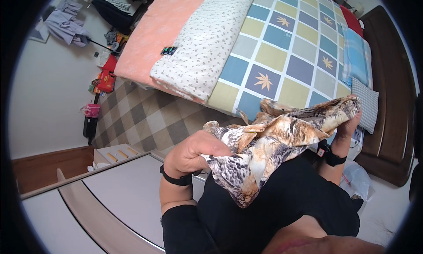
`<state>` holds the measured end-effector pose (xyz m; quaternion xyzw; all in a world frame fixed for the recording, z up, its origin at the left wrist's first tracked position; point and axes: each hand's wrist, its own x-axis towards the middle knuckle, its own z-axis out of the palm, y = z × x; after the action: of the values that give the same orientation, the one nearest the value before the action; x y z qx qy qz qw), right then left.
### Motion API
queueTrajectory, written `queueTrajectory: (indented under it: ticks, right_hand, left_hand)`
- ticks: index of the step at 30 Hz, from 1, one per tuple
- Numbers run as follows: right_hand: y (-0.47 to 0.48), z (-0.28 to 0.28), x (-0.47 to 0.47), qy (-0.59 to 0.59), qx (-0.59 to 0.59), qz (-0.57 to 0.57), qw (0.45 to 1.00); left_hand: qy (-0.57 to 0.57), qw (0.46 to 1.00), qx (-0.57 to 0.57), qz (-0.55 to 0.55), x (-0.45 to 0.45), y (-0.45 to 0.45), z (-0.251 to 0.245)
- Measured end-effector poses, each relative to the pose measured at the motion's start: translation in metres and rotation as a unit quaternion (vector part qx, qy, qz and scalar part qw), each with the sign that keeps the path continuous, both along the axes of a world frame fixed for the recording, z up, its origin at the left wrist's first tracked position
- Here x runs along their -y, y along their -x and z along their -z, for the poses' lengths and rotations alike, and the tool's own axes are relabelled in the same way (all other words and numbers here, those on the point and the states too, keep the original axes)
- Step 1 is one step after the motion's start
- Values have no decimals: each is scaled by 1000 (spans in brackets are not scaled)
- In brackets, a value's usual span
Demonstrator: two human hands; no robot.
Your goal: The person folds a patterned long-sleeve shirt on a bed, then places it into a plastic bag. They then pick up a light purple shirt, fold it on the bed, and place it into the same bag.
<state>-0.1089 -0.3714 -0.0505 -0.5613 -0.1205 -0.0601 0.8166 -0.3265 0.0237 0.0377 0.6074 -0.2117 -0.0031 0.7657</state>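
A garment or cloth of thin fabric (290,130), printed in brown, cream and grey animal-skin patterns, is stretched between my two hands in front of my chest. My left hand (200,149) pinches its near left part, thumb on top, and a corner hangs below that grip. Up at the right, my right hand (351,123) grips the other end, with its fingers partly hidden behind the fabric. The middle is bunched in loose folds, and a narrow strip sticks out on the far side. Black bands circle both wrists; the right one carries a small device (322,150).
Beyond the cloth is a bed with a checked leaf-print sheet (271,55), a folded white quilt (205,45) and a phone (168,50). Pillows (358,55) lie by the dark wooden headboard (380,98). A white-panelled cabinet (125,188) stands at left, a plastic bag (355,181) at right.
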Motion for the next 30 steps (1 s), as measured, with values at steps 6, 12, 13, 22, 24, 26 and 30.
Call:
queueTrajectory:
  ticks: [6, 12, 13, 22, 24, 26, 30]
  right_hand:
    - [-19, -20, 22, 103, 25, 58, 993]
    - [-166, 19, 18, 189, -60, 74, 977]
    - [-201, 32, 16, 216, -72, 98, 969]
    - [-390, 195, 34, 435, -75, 155, 884]
    - [-352, 240, 46, 400, -71, 132, 904]
    - [-293, 284, 56, 536, -199, 116, 812]
    - [-152, 348, 55, 447, -419, -34, 790]
  left_hand:
    - [130, 978, -158, -30, -4, -57, 18]
    - [165, 961, -221, 18, -18, -253, 81]
    - [136, 962, -237, -15, -20, -292, 98]
    - [-321, 861, -174, -355, -105, -510, 266]
    - [-312, 853, -158, -386, -112, -480, 311]
    - [-360, 861, -152, -325, -108, -420, 358]
    - [-275, 834, -420, -228, -66, -292, 438]
